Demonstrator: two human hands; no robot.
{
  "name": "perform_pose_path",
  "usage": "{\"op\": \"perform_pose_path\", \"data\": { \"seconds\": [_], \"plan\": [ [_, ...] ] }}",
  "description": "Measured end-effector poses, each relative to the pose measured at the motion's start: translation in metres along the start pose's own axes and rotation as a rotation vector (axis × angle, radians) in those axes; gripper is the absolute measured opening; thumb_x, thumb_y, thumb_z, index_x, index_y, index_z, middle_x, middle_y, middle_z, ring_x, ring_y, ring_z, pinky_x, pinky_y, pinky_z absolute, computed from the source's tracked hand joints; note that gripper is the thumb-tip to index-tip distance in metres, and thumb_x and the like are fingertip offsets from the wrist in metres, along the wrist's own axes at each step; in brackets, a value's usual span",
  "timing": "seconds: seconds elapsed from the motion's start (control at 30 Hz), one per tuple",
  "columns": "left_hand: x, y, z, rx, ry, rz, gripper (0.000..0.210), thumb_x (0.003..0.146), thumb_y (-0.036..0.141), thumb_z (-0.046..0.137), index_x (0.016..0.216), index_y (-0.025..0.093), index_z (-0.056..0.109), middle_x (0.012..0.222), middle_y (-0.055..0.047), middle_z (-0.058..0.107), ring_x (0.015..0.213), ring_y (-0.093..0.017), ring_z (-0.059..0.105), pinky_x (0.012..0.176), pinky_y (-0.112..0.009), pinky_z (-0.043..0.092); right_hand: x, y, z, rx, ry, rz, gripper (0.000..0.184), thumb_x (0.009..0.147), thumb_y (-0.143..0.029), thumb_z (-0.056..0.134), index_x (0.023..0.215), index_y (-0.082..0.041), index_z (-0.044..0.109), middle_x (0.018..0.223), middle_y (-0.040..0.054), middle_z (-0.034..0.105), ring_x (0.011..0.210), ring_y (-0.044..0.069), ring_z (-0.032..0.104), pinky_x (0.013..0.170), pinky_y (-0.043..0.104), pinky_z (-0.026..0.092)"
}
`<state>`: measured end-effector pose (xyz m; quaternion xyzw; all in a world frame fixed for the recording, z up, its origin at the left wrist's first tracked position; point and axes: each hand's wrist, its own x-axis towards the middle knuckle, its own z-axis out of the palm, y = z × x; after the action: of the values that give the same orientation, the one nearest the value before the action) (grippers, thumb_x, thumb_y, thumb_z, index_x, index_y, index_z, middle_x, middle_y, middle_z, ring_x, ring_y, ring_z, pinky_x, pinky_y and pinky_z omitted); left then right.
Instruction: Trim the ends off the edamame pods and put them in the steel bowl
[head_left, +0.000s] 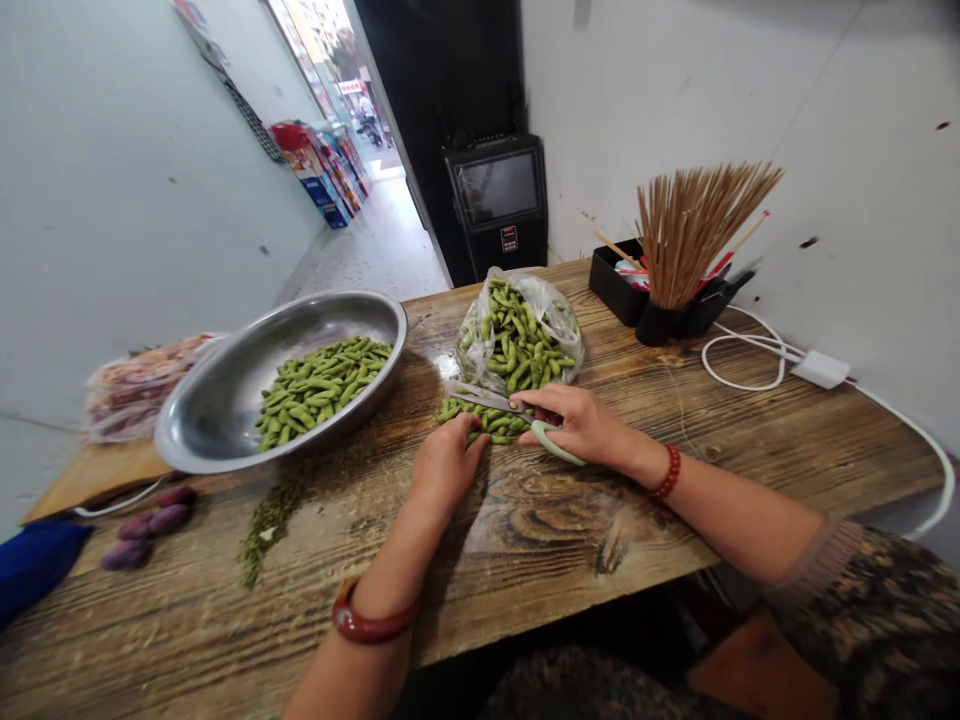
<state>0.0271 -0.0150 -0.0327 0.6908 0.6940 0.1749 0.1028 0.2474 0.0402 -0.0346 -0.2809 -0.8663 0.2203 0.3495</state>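
Observation:
My right hand (581, 425) holds a pair of scissors (556, 442) with pale green handles. The blades point left over a small heap of green edamame pods (504, 424) on the wooden table. At the left end of that heap, my left hand (444, 468) is closed, with green pod showing between thumb and forefinger; its fingertips are partly hidden. Just behind the heap stands an open clear plastic bag (571, 335) full of edamame pods. To the left, a wide steel basin (225, 400) holds many more pods.
Dark green trimmings (274, 518) lie before the basin, near several purple-red roundish items (154, 522). Bagged pinkish food (146, 385) rests at far left. Back right stand a black holder (619, 285) with thin wooden sticks (694, 235) and a white cable (709, 365).

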Motion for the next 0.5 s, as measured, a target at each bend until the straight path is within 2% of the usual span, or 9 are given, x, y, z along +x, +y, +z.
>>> {"op": "perform_pose_path", "data": {
  "seconds": [0.07,0.13,0.27,0.37,0.43,0.5],
  "plan": [
    [0.000,0.001,-0.001,-0.007,-0.003,-0.012,0.017,0.081,0.026,0.058,0.094,0.019,0.067,0.086,-0.009,0.070,0.079,-0.024,0.062,0.070,-0.031,0.042,0.000,0.001,0.001,0.002,-0.007,0.000,0.049,0.079,-0.039,0.071,0.121,-0.016,0.061,0.084,0.0042,0.062,0.071,0.015,0.056,0.068,0.027,0.046],
    [0.001,0.000,-0.002,-0.129,0.028,-0.022,0.012,0.077,0.022,0.061,0.086,0.020,0.068,0.081,-0.007,0.069,0.076,-0.023,0.061,0.069,-0.030,0.041,-0.001,0.002,0.002,0.007,-0.007,0.001,0.049,0.079,-0.040,0.071,0.121,-0.017,0.061,0.084,0.0043,0.062,0.072,0.015,0.056,0.068,0.027,0.047],
    [0.003,-0.002,-0.007,-0.643,0.100,-0.064,0.006,0.070,0.022,0.068,0.075,0.019,0.067,0.069,-0.003,0.063,0.066,-0.017,0.055,0.060,-0.024,0.039,-0.001,0.005,0.003,0.041,0.009,0.016,0.048,0.078,-0.042,0.072,0.118,-0.017,0.062,0.086,0.0047,0.062,0.072,0.015,0.056,0.069,0.028,0.047],
    [0.001,0.002,-0.012,-1.038,-0.018,-0.209,0.019,0.072,0.032,0.069,0.084,0.018,0.063,0.054,0.006,0.047,0.045,-0.008,0.036,0.045,-0.019,0.027,0.000,0.005,0.001,0.084,0.008,0.021,0.050,0.076,-0.041,0.073,0.119,-0.018,0.061,0.086,0.0040,0.062,0.072,0.014,0.056,0.068,0.027,0.048],
    [-0.002,0.007,-0.016,-1.226,-0.095,-0.270,0.025,0.072,0.035,0.071,0.086,0.018,0.059,0.052,0.009,0.039,0.041,-0.005,0.025,0.041,-0.018,0.020,0.000,0.005,0.001,0.087,-0.018,0.020,0.054,0.075,-0.041,0.074,0.122,-0.019,0.059,0.087,0.0038,0.061,0.073,0.015,0.057,0.069,0.027,0.048],
    [-0.004,0.011,-0.018,-1.313,-0.118,-0.268,0.028,0.070,0.034,0.073,0.085,0.017,0.057,0.054,0.009,0.038,0.042,-0.004,0.025,0.041,-0.017,0.020,0.000,0.005,0.000,0.057,-0.055,0.014,0.058,0.075,-0.042,0.074,0.125,-0.019,0.056,0.091,0.0050,0.061,0.077,0.016,0.057,0.071,0.028,0.048]
  ]
}}
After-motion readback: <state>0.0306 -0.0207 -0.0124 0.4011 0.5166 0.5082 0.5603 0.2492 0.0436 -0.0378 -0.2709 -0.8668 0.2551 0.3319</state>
